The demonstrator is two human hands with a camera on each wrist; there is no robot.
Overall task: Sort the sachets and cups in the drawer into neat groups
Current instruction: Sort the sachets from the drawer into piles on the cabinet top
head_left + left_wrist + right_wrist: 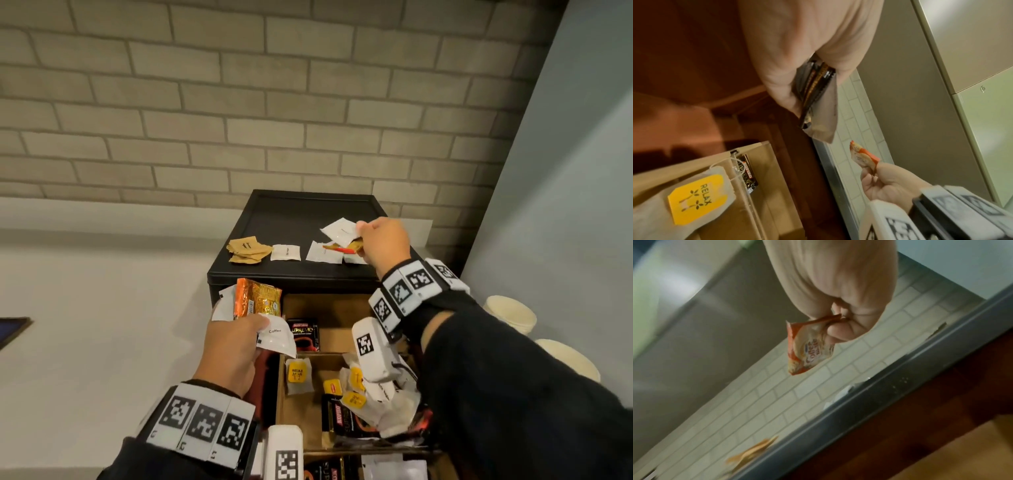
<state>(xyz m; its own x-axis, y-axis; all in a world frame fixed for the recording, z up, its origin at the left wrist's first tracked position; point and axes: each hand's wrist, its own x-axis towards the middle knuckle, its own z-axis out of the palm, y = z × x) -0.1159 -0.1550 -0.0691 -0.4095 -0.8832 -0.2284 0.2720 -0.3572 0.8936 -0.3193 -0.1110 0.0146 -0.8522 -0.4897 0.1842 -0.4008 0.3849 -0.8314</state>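
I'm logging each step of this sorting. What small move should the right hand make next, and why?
Probably lower the red creamer sachet pinched in the right hand onto the black box top, beside the white sachets. Brown sachets already lie grouped there, and the left hand holds more to sort.

The head camera looks down from above and behind both arms onto the black box and the open drawer before the brick wall. Each wrist camera sits close under its hand, aimed upward along the fingers. Both catch the wall and the red creamer sachet.
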